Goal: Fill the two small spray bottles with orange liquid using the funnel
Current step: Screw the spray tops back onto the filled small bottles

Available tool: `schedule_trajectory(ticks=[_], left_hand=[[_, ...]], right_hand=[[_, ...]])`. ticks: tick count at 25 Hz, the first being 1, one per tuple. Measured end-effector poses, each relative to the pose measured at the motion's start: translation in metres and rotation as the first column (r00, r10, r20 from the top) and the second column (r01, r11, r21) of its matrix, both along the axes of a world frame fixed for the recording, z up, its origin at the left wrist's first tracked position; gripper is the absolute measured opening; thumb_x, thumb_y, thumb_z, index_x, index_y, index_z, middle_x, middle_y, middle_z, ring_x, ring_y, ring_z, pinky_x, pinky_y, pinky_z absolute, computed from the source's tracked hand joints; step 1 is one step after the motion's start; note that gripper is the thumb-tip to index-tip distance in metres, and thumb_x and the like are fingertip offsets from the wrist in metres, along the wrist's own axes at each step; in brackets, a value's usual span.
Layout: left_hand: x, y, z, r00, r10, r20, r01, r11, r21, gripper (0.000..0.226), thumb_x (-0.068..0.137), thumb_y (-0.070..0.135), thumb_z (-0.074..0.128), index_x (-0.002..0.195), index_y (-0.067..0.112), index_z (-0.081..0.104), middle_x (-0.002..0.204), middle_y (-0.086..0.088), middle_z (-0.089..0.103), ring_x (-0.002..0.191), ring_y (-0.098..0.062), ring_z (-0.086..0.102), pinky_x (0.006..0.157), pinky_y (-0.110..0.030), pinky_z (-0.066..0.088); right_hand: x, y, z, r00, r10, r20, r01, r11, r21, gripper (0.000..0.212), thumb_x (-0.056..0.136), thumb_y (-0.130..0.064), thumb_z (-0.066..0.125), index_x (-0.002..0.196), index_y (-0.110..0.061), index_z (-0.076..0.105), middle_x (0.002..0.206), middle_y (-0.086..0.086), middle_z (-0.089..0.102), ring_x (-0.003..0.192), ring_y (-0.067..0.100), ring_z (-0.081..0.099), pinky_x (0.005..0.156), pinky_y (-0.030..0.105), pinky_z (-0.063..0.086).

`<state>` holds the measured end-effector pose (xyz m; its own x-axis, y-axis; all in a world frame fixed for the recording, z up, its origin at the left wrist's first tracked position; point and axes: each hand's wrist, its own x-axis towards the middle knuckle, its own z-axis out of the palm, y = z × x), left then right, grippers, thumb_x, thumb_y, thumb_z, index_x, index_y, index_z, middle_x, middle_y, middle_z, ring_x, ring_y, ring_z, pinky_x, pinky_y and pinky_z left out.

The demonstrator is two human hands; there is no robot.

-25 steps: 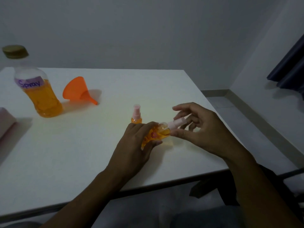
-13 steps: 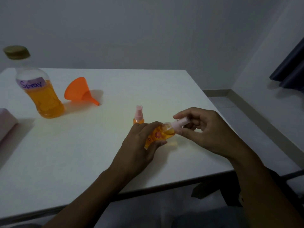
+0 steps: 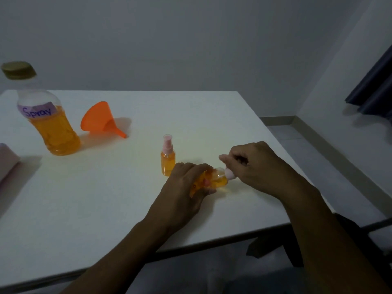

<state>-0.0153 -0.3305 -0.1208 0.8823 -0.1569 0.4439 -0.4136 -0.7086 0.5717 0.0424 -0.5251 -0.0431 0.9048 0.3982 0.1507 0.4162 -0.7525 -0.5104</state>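
Note:
My left hand (image 3: 184,188) grips the body of a small spray bottle (image 3: 216,181) full of orange liquid, tilted with its top to the right. My right hand (image 3: 257,166) is closed around that bottle's pink spray cap (image 3: 229,174). A second small spray bottle (image 3: 168,159) stands upright just behind my left hand, orange liquid inside and pink spray top on. The orange funnel (image 3: 99,118) lies on its side at the back left. Beside it stands the large capped bottle (image 3: 47,122) labelled "Spray", about half full of orange liquid.
Everything sits on a white table (image 3: 106,198) whose right edge runs close to my right hand. A pale pink object (image 3: 7,164) lies at the far left edge. A dark curtain (image 3: 375,88) hangs at the right, and a chair frame (image 3: 360,228) shows below the table.
My right hand has closed down over the pink cap and turned, its fingers folding from spread to curled. Both hands and the held bottle have sunk slightly toward the table.

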Motion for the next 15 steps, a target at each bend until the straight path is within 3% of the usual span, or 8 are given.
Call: schedule_trajectory(ticks=[2,4,7,10,13,15], left_hand=[[0.001,0.0,0.002,1.0,-0.005,-0.008,0.004,1.0,-0.024,0.046,0.085,0.041,0.067,0.126,0.025,0.056,0.116,0.006,0.062,0.101,-0.003,0.046,0.085,-0.009,0.035],[0.002,0.002,0.007,1.0,-0.009,-0.022,0.007,0.998,-0.069,0.047,0.085,0.043,0.067,0.127,0.025,0.055,0.115,0.007,0.062,0.102,-0.005,0.05,0.086,-0.014,0.038],[0.004,0.003,0.012,1.0,-0.018,-0.016,0.017,0.998,-0.064,0.047,0.085,0.043,0.067,0.126,0.024,0.055,0.112,0.006,0.063,0.1,-0.006,0.049,0.084,-0.014,0.039],[0.002,0.001,0.011,0.999,0.04,0.019,-0.04,0.999,-0.03,0.043,0.084,0.037,0.07,0.122,0.021,0.057,0.108,0.003,0.062,0.095,-0.005,0.045,0.079,-0.011,0.035],[-0.002,-0.001,0.01,0.989,0.112,0.095,-0.118,0.991,0.063,0.042,0.082,0.032,0.072,0.118,0.017,0.057,0.104,-0.001,0.062,0.094,-0.013,0.05,0.074,-0.027,0.048],[-0.002,0.0,0.012,0.984,0.142,0.108,-0.149,0.987,0.062,0.045,0.08,0.031,0.075,0.118,0.014,0.057,0.106,-0.004,0.063,0.096,-0.02,0.055,0.073,-0.035,0.052]], right_hand=[[-0.002,-0.003,0.004,0.999,0.012,-0.045,-0.008,0.997,0.08,0.033,0.084,-0.054,0.067,0.081,-0.022,0.072,0.072,-0.009,0.069,0.065,0.003,0.062,0.059,0.011,0.044],[-0.007,-0.009,0.006,0.998,0.044,-0.035,-0.037,0.984,0.172,0.039,0.076,-0.058,0.07,0.093,-0.024,0.076,0.081,-0.009,0.073,0.073,0.004,0.066,0.061,0.012,0.049],[-0.01,-0.01,0.005,0.999,0.045,-0.018,-0.041,0.982,0.185,0.025,0.084,-0.042,0.074,0.099,-0.021,0.075,0.083,-0.009,0.073,0.076,0.009,0.068,0.065,0.025,0.056],[-0.01,0.005,0.002,1.0,-0.031,-0.002,0.031,0.99,0.14,0.015,0.089,-0.034,0.072,0.094,-0.02,0.074,0.077,-0.012,0.069,0.072,0.005,0.065,0.064,0.02,0.049],[-0.012,0.016,-0.001,0.996,-0.087,-0.006,0.087,0.99,0.107,0.015,0.091,-0.034,0.07,0.093,-0.019,0.073,0.081,-0.012,0.069,0.077,0.005,0.065,0.068,0.02,0.051],[-0.013,0.018,-0.002,0.996,-0.066,-0.062,0.076,0.978,0.196,0.016,0.09,-0.031,0.071,0.097,-0.017,0.074,0.086,-0.01,0.072,0.078,0.005,0.067,0.07,0.021,0.055]])
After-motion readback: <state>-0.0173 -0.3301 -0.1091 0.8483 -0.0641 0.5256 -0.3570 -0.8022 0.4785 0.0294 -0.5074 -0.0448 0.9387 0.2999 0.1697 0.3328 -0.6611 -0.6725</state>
